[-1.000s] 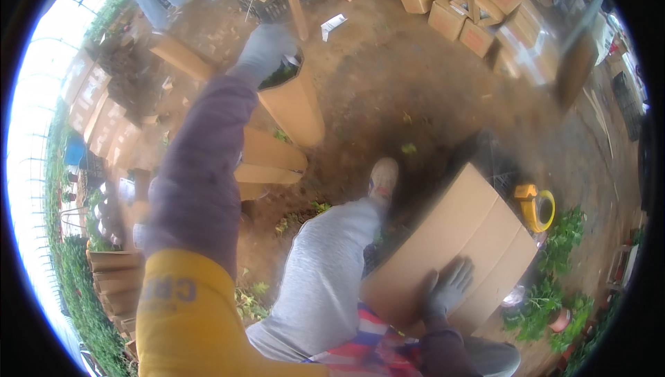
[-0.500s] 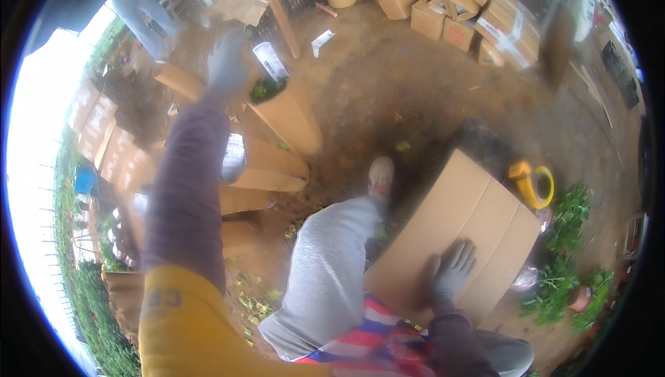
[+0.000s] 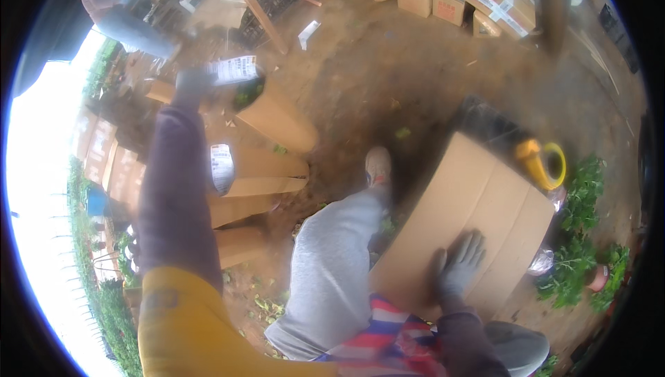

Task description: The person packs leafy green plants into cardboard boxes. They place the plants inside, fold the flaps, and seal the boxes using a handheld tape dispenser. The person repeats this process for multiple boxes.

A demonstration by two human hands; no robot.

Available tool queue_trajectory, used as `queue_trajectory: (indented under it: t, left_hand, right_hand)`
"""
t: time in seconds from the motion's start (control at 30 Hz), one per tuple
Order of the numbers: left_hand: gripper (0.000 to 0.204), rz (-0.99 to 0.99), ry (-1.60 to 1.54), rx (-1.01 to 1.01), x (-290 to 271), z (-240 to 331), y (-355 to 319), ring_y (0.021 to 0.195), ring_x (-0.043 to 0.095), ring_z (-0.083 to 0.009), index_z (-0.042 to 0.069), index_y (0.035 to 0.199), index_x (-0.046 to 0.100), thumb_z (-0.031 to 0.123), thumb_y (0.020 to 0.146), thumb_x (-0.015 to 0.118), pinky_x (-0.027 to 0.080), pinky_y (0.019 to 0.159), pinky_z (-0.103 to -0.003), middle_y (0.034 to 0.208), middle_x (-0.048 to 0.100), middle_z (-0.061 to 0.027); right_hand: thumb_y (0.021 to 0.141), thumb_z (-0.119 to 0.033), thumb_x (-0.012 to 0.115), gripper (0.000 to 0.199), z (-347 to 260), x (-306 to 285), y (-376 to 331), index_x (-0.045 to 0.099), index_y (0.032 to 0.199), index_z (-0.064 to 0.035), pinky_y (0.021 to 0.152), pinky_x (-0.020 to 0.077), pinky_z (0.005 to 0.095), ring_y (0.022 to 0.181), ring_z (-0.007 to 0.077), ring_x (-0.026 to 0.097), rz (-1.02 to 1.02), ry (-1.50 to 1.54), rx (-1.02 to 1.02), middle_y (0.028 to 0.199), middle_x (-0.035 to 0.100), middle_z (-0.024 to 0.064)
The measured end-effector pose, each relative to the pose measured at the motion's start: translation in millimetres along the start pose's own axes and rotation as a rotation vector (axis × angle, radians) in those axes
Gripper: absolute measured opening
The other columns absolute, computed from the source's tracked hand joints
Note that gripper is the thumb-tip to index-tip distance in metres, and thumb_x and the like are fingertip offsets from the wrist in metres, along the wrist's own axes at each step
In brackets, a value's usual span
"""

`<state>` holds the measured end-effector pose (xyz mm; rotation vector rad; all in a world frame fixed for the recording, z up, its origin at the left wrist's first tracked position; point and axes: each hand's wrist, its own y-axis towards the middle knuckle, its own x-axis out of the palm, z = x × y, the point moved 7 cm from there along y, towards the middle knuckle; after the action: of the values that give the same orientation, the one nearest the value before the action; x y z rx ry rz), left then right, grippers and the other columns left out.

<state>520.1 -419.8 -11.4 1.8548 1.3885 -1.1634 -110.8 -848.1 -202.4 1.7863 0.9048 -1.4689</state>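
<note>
- Fingers of the left hand [image 3: 192,84], blurred, meet a white printed sheet [image 3: 235,70]; whether they are clenched on it, I cannot tell.
- Just right of and below them, a tall brown carton [image 3: 280,117] has greenery [image 3: 248,93] in its mouth.
- Right hand [image 3: 460,270]: fingers straight, slightly spread, gripping nothing, palm down on a large piece of cardboard [image 3: 465,204].
- Up and right of these fingers, a yellow tape dispenser [image 3: 535,168]; farther right, leafy plants [image 3: 571,269].

The left of the hands [image 3: 192,84] is blurred, its grip unclear.
</note>
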Motion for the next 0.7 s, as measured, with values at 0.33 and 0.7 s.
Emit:
queue_trajectory:
  t: [0.33,0.7]
  left_hand:
    - [0.044,-0.153,0.132,-0.039,21,44,-20,0.105,0.069,-0.0301,0.009,0.111,0.073,0.034,0.076,0.075,0.055,0.087,-0.038,0.107,0.073,-0.0145]
    - [0.048,0.097,0.023,0.006,-2,103,-26,0.097,0.07,-0.0339,0.01,0.112,0.072,0.049,0.086,0.062,0.053,0.087,-0.045,0.104,0.073,-0.017]
  right_hand:
    - [0.094,-0.046,0.05,0.082,0,0,0,0.022,0.157,-0.0003,0.121,0.0148,0.0572,0.151,0.0429,0.017,-0.061,-0.058,0.016,0.163,0.022,0.0217]
    - [0.088,-0.039,0.061,0.084,-3,-4,1,0.028,0.153,0.0033,0.12,0.0161,0.0603,0.148,0.0474,0.022,-0.023,0.013,0.007,0.157,0.03,0.0271]
